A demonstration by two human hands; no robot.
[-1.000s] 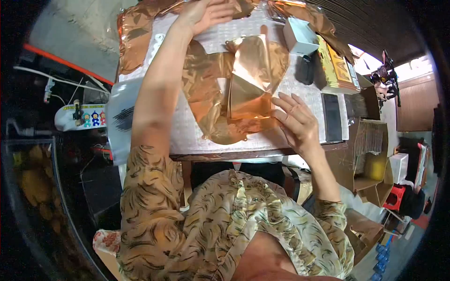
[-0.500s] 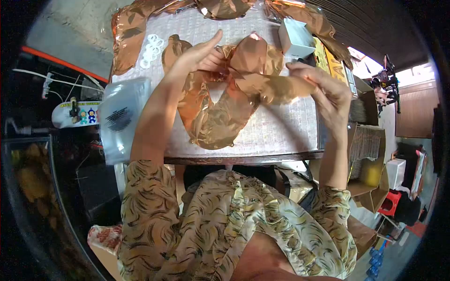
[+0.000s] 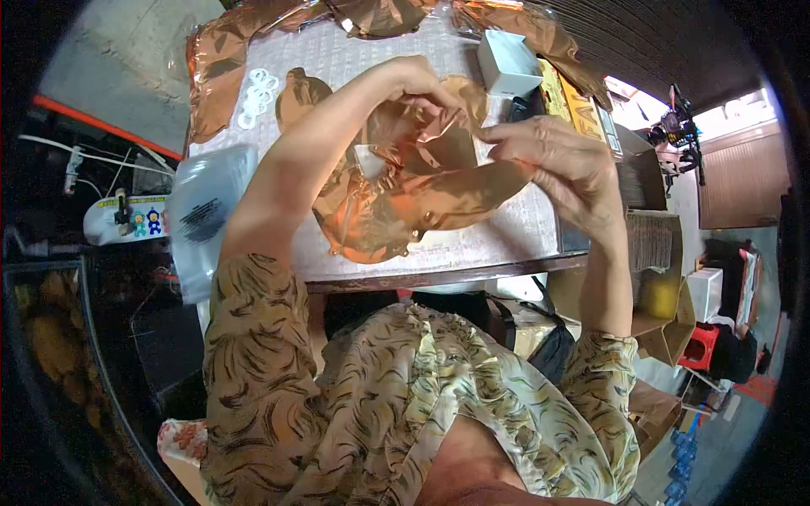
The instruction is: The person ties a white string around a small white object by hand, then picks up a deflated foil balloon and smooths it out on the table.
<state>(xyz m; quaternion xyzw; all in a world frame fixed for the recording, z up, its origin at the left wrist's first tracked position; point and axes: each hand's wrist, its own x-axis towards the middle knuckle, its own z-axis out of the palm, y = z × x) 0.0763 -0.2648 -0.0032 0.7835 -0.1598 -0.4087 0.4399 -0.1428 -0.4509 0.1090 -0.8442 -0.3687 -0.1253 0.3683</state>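
Note:
A shiny copper-coloured foil balloon [image 3: 371,223], flat and crumpled, lies folded on the white-covered table. My left hand [image 3: 426,91] reaches over its upper part, fingers closed on a raised fold of the foil; the fingertips are partly hidden. At the right, my right hand [image 3: 561,160] grips the end of a strip of the same foil, lifting it off the table. Part of the balloon is hidden under my left forearm. A rounded foil lobe [image 3: 299,97] shows left of that forearm.
White plastic rings [image 3: 257,97] lie at the upper left, near a clear plastic bag [image 3: 207,211]. A white open box [image 3: 509,66] stands at the upper right beside a yellow box [image 3: 582,105]. More copper foil [image 3: 224,63] lines the table's far edge.
My left hand has moved right, toward my right hand, and now holds a foil fold. The foil strip in my right hand has swung lower, and its folds have shifted.

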